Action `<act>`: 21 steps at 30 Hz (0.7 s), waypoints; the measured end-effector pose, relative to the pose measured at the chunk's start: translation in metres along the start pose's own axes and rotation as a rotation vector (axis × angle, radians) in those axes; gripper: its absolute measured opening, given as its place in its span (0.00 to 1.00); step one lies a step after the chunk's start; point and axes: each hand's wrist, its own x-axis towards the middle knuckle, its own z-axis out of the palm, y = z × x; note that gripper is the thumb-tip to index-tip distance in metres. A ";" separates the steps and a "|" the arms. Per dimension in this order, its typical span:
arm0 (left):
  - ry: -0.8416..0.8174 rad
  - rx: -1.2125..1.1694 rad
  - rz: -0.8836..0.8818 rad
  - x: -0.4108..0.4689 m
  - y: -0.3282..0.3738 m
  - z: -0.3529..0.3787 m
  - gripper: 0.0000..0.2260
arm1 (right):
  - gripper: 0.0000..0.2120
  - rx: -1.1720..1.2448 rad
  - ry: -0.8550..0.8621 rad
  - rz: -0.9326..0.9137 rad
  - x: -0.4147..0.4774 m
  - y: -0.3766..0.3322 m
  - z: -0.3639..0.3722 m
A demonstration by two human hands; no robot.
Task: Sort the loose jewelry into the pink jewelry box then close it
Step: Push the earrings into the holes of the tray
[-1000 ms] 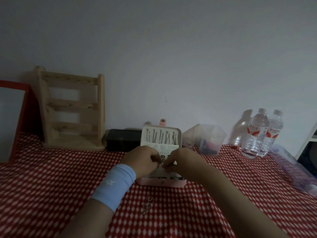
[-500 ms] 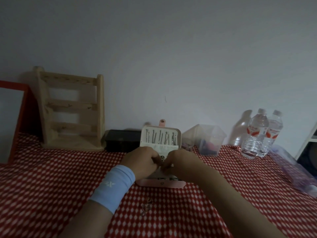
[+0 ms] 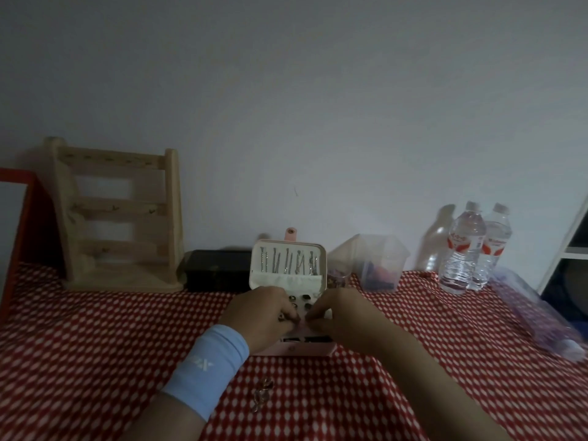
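On the red-and-white checked tablecloth (image 3: pixel 95 345), in the head view, we see the pink rectangular jewelry box (image 3: pixel 296 350) lying open at the middle. Its cream-lined lid (image 3: pixel 286 281) stands upright at the back, with a row of thin silver chains (image 3: pixel 288 262) hanging inside it. Our left hand (image 3: pixel 261 316), with a light blue fabric wristband (image 3: pixel 206 367) on the wrist, and our right hand (image 3: pixel 340 316) rest over the box's tray, fingers curled and fingertips meeting just above its middle. A small shiny piece shows at the left fingers, yet we cannot tell whether either hand pinches anything, as the picture is dim. Just in front of the box, a little cluster of loose metal rings (image 3: pixel 262 393) lies on the cloth beside our left forearm. Against the pale wall stand a tiered wooden jewelry stand (image 3: pixel 117 218) at the left, a black rectangular case (image 3: pixel 216 268) just beside the lid, a clear plastic container (image 3: pixel 378 259) to the right, and two clear plastic water bottles (image 3: pixel 461 249) further right.
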 end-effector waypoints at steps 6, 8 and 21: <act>0.045 0.044 0.031 0.001 0.001 0.003 0.07 | 0.07 0.008 0.017 -0.018 -0.003 0.003 0.002; 0.061 0.040 0.029 0.000 0.001 0.005 0.06 | 0.08 0.008 0.040 -0.023 -0.002 0.004 0.002; 0.076 0.015 -0.005 -0.018 0.018 -0.013 0.04 | 0.09 -0.005 0.131 -0.128 -0.015 -0.010 -0.007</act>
